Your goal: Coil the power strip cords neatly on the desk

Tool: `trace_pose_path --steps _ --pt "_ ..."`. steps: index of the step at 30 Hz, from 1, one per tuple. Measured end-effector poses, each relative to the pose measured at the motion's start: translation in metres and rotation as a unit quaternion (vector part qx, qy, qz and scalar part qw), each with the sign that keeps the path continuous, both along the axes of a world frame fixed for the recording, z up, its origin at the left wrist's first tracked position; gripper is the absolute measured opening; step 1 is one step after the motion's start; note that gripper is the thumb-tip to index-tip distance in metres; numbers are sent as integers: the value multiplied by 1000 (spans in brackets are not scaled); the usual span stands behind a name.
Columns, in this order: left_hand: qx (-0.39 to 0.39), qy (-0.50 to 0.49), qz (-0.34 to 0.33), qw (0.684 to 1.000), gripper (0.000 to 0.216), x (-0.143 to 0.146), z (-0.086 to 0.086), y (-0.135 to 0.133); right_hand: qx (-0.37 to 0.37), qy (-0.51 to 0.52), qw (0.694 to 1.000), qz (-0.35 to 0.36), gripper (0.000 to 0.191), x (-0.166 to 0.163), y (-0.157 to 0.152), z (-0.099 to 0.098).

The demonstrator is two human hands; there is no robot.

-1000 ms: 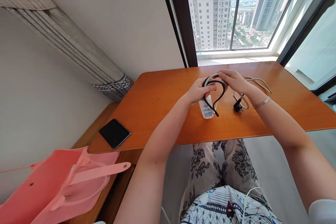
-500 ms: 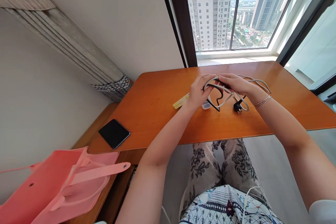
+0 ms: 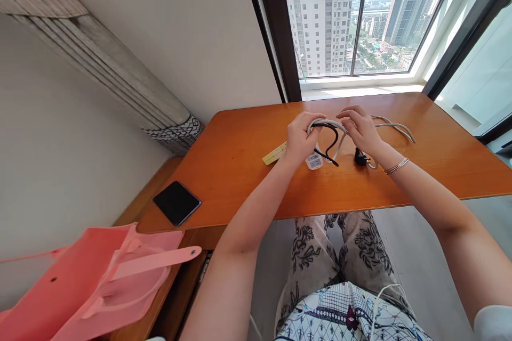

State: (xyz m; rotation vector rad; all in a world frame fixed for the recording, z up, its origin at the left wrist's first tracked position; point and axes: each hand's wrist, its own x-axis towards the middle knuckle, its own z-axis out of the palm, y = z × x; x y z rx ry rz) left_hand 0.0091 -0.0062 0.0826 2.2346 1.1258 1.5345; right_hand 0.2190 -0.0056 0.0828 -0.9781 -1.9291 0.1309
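Observation:
My left hand (image 3: 303, 134) is closed around a looped bundle of grey and black cable (image 3: 330, 124), held above the wooden table. The loops stick out to the right of its fingers. My right hand (image 3: 362, 130) hovers at the right end of these loops with bent, parted fingers; its thumb is mostly hidden. Below the right hand is a black plug (image 3: 360, 157) with prongs. A small white labelled piece (image 3: 314, 161) lies under the loops. Beside my left hand rests a yellow strip (image 3: 274, 154), partly covered by the hand. A grey cable length (image 3: 400, 128) trails on the table to the right.
The wooden table (image 3: 240, 186) stands before a window (image 3: 356, 37). Near its left edge lies a dark-screened tablet or phone (image 3: 176, 203). An open pink bag (image 3: 120, 272) with a strap sits at the lower left. A gathered curtain (image 3: 132, 80) hangs along the left wall.
My right hand has come away from the left one, slightly up and right, and its fingers have loosened from the bundle. The plug has shifted a little. My left hand keeps its hold.

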Motion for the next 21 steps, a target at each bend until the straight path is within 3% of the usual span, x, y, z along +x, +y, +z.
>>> trace_pose_path --steps 3,6,8,13,21 --pt "-28 -26 20 999 21 3 3 2 74 4 997 -31 33 -9 -29 -1" --pt "-59 -55 39 996 21 7 3 5 22 -40 996 72 38 -29 -54 -12" --pt "-76 -72 47 993 20 8 4 6 -14 -51 996 77 45 -39 -59 -23" --pt "-120 -86 33 988 17 10 8 4 -26 -32 999 -25 56 -46 -43 -37" --pt "-269 -135 -29 953 17 7 21 -2 -16 -61 993 -99 50 -51 -33 -18"
